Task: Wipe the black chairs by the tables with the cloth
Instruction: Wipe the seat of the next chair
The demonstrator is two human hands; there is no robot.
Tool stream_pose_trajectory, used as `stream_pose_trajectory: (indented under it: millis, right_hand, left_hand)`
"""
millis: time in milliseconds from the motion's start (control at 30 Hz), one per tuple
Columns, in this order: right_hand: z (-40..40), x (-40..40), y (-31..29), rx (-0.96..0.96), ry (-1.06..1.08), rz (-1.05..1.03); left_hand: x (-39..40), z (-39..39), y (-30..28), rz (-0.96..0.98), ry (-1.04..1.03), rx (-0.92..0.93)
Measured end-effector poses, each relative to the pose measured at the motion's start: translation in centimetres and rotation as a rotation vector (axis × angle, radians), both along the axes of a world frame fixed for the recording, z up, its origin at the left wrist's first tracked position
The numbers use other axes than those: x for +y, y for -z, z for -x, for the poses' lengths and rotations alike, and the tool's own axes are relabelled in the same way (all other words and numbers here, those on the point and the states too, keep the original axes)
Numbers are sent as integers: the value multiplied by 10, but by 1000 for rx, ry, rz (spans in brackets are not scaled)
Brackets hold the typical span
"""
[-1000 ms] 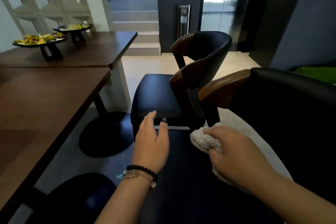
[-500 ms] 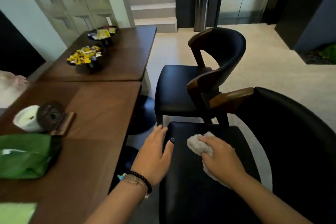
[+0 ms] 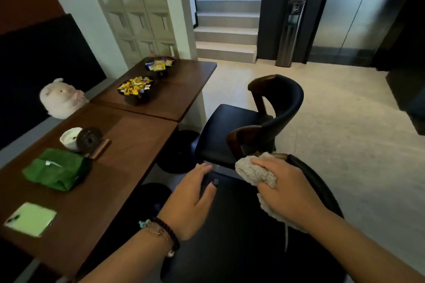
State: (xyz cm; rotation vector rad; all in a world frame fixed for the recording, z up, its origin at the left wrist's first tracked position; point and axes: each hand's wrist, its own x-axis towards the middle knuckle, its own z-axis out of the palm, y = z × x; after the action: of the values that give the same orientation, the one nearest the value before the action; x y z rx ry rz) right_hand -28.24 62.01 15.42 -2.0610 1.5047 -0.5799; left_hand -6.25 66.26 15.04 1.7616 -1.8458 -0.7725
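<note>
Two black chairs with wooden arms stand right of the brown tables. The near black chair [image 3: 236, 232] fills the lower middle; its seat is under both hands. My right hand [image 3: 287, 187] grips a fluffy beige cloth [image 3: 254, 171] at the seat's far right corner, by the backrest's end. My left hand [image 3: 193, 200] rests on the seat's far left corner, fingers over the edge. The far black chair [image 3: 232, 131] stands just beyond, untouched.
The near table [image 3: 128, 145] holds a green pouch [image 3: 56, 169], a pale green phone [image 3: 31, 218] and a white cup [image 3: 70, 138]. The far table [image 3: 184, 89] bears two candy dishes [image 3: 135, 87]. A plush toy [image 3: 61, 99] sits on the bench. Open floor lies right; stairs behind.
The view has lifted and swung left, showing more of the tables. My right hand slid the cloth toward the seat's far right corner. The left hand stays on the seat's edge.
</note>
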Motion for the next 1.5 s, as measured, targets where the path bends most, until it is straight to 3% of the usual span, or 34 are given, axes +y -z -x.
stream_pose_trajectory:
  millis: [67, 300, 633, 933, 1267, 1500]
  right_hand:
    - [37, 4, -13, 19, -13, 0]
    - [126, 7, -34, -205, 109, -114]
    - [170, -11, 41, -163, 374, -235]
    - [204, -81, 147, -154, 460, -378]
    - [214, -111, 217, -290, 373, -822]
    - [219, -122, 230, -421, 327, -1027]
  left_hand:
    - [11, 31, -5, -41, 37, -11]
    - [39, 89, -9, -114, 53, 25]
    - [44, 143, 39, -246, -198, 298]
    - [-20, 197, 144, -489, -495, 750]
    - [-77, 275, 280, -715, -833, 890]
    - [-90, 287, 331, -896, -807, 851]
